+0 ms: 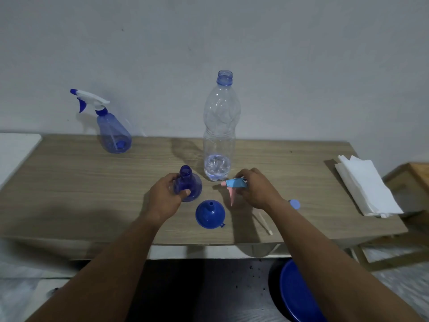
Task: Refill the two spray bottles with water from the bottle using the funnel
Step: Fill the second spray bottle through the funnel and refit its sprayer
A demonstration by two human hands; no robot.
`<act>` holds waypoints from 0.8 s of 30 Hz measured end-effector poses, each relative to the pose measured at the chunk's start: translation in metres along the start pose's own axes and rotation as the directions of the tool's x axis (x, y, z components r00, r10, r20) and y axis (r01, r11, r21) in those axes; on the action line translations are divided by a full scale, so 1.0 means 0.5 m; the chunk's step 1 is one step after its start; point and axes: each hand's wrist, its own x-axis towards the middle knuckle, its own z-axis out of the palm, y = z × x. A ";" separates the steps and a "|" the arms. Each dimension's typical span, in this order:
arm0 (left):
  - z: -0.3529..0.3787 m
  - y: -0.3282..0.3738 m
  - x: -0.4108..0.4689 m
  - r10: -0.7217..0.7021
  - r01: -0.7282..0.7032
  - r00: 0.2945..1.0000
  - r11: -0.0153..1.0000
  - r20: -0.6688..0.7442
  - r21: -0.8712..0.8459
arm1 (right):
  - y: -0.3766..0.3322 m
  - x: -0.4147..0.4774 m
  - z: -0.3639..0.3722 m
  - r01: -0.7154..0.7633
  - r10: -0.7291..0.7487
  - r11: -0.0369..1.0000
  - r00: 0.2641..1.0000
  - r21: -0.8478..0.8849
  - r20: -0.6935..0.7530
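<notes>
At the table's (69, 182) back left stands a capped spray bottle (113, 131). The left hand (166, 196) grips an open small bottle (188, 185); funnel (210, 214) near the front edge. Water bottle (219, 135), uncapped, nearly empty. The right hand (255, 189) pinches a sprayer head (234, 184).

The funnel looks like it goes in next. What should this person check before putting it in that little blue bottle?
1. Neck of the small spray bottle open: ok, its top is off.
2. Bottle steadied: ok, the left hand grips it upright on the table.
3. Funnel within reach: ok, it lies spout up just beside the bottle.
4. A hand free to take it: not ok, the right hand holds the spray head.
5. Water bottle uncapped: ok.
6. Enough water: cannot tell, only a shallow layer shows at its bottom.
</notes>
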 end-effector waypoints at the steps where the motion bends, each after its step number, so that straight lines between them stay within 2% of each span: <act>1: 0.000 0.003 -0.002 0.003 -0.003 1.000 1.000 0.004 0.011 | -0.009 -0.007 -0.017 0.030 -0.029 0.999 0.999 0.024 -0.036; 7: 0.004 -0.004 -0.005 -0.008 0.007 1.000 0.999 0.021 0.046 | -0.129 -0.046 -0.120 0.217 -0.157 0.942 0.959 0.254 -0.235; 13: 0.000 -0.003 -0.008 0.001 0.000 1.000 0.999 0.030 -0.036 | -0.262 -0.030 -0.155 0.428 -0.240 0.776 0.879 0.463 -0.412; 17: -0.008 0.024 -0.021 0.009 -0.006 0.999 0.996 0.032 -0.090 | -0.318 -0.007 -0.138 0.500 -0.260 0.696 0.844 0.515 -0.468; 24: -0.009 0.000 -0.007 -0.017 0.021 0.999 0.997 0.051 -0.070 | -0.327 0.026 -0.076 0.498 -0.269 0.697 0.848 0.516 -0.456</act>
